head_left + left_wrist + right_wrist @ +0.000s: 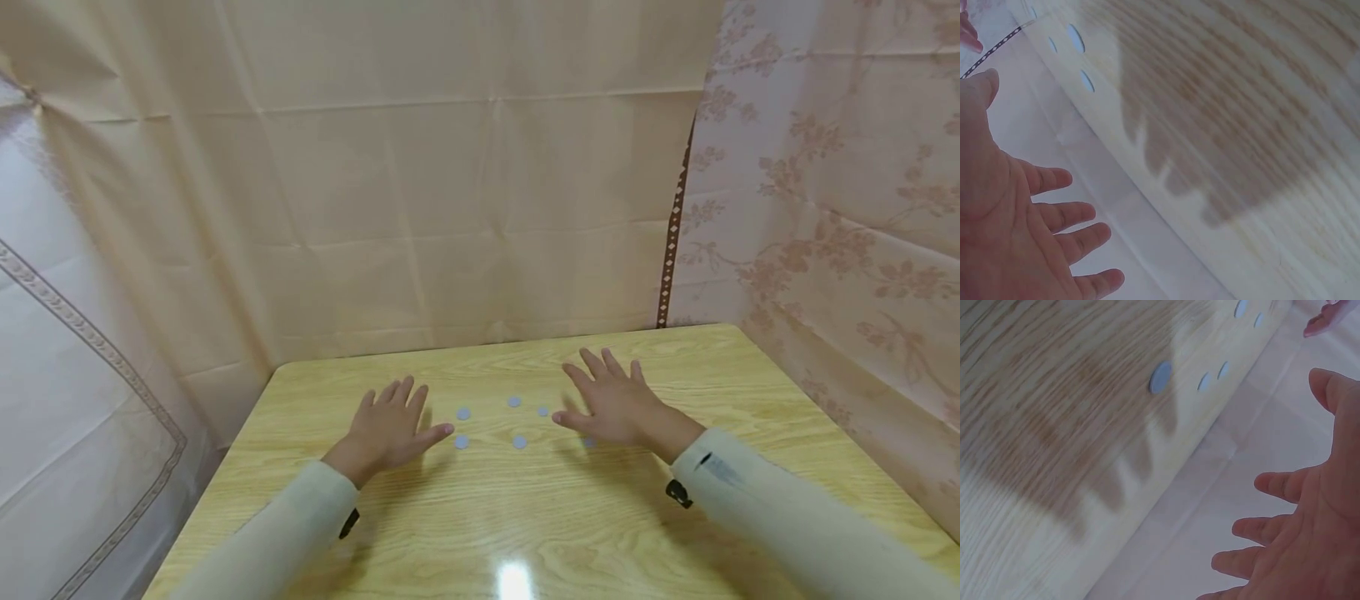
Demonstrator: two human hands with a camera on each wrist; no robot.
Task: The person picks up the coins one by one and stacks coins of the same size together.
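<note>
Six small blue discs [514, 402] lay on one wooden desk [750, 367], with two hands, the left hand [390, 429] and the right hand [611, 400], beside them.

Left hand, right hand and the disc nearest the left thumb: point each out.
left hand [390, 429], head view, on the back of the hand.
right hand [611, 404], head view, on the back of the hand.
disc [461, 442], head view, on its flat top face.
</note>
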